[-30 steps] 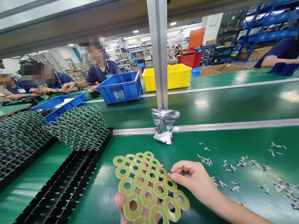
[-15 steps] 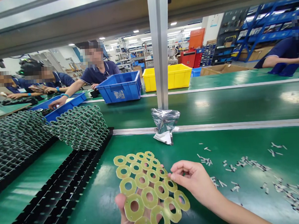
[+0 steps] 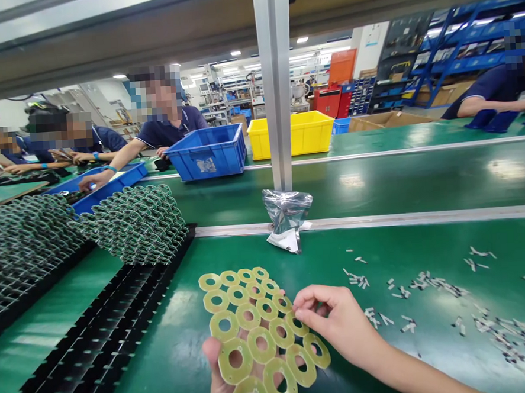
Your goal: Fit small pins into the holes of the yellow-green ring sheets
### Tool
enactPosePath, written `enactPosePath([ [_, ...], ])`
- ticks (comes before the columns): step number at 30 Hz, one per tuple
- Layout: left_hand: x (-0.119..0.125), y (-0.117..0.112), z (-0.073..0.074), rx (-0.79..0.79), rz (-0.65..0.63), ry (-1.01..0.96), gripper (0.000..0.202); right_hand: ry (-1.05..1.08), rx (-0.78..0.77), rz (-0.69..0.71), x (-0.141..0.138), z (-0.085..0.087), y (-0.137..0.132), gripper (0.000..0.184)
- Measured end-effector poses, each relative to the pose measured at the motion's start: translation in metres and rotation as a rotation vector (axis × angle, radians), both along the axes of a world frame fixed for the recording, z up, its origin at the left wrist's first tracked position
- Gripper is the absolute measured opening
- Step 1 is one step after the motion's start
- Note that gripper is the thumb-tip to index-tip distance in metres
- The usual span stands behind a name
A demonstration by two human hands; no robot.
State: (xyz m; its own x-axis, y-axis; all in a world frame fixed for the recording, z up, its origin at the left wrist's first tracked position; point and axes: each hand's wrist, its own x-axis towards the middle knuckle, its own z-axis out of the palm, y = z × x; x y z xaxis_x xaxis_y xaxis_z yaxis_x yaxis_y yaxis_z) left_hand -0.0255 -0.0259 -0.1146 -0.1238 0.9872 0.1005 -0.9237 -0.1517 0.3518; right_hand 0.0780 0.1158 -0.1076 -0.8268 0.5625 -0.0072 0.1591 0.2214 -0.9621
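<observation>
My left hand (image 3: 216,371) grips a yellowish panel of ring-shaped circuit boards (image 3: 261,345) from below, its thumb on the left edge and its fingers showing through the holes. The panel tilts up over the green bench. At the panel's right edge is my right hand (image 3: 336,319), thumb and index finger pinched together close to a ring. Whether something small sits between those fingertips is hidden. Several small white-and-black parts (image 3: 437,283) lie scattered on the bench to the right of my right hand.
Black slotted racks (image 3: 101,325) stand on the left, holding stacked green board panels (image 3: 135,225). A silvery zip bag (image 3: 287,218) lies by the metal post (image 3: 278,100). Beyond are a blue bin (image 3: 206,153), a yellow bin (image 3: 312,133) and co-workers, one reaching into a blue tray (image 3: 106,194).
My right hand has shifted slightly left and closer against the panel's right edge. The panel stays nearly in place in my left hand. The whole view has moved slightly.
</observation>
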Motion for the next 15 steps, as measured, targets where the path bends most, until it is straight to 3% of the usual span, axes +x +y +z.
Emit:
enactPosePath([
  [4, -0.0008, 0.0012, -0.0030, 0.069, 0.051, -0.013, 0.065, -0.001, 0.020, 0.048, 0.0008, 0.0017, 0.0053, 0.010],
  [9, -0.0029, -0.0018, -0.0002, -0.023, 0.020, 0.031, 0.065, -0.041, 0.148, 0.047, 0.0024, 0.0047, 0.0085, 0.013],
  [15, -0.0005, -0.0011, 0.0018, 0.006, -0.018, -0.001, 0.061, -0.080, 0.227, 0.043, 0.0031, 0.0036, 0.0029, 0.016],
])
